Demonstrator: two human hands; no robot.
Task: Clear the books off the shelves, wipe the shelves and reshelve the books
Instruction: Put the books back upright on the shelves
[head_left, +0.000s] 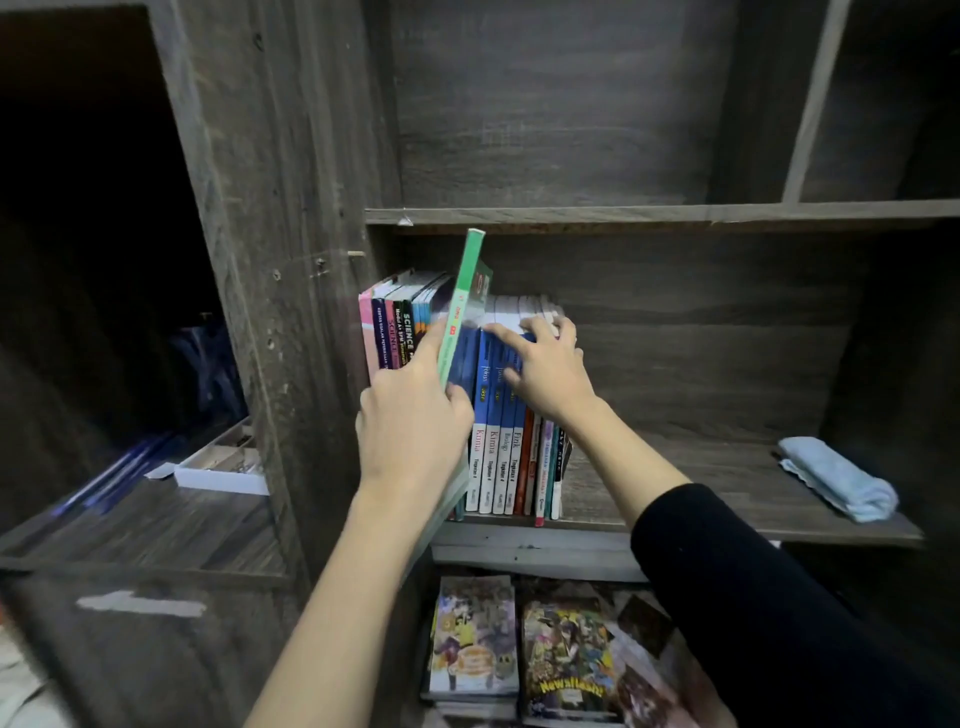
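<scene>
The shelf (675, 483) is dark board with a grey wood-grain print, matt and a little scuffed. A row of thin paperback books (491, 457) stands at its left end, glossy spines facing out: pink, black and purple ones against the side wall, then blue-and-white ones, then a few narrow red and teal ones.

The left hand (415, 415) grips a slim green book (462, 312) partway along this row. Its forefinger lies up along the left face and the thumb presses the right side. The green book is tilted, and its top corner rises above the others to just under the board above (571, 214). Its lower end is hidden behind the hand.

The right hand (550, 369), coming out of a black sleeve (779, 597), rests on the blue books just right of the green book. Its fingers spread loosely over their white top edges, the forefinger reaches towards the green spine, and the thumb lies on the spines. It clasps nothing.

A folded pale-blue cloth (836, 478), soft and fluffy with a scalloped edge, lies at the shelf's right end, well apart from both hands. Below, stacked comics (475, 639) with bright, shiny covers lie flat. In the dim bay to the left, a shallow white tray (223, 467) sits on a board.
</scene>
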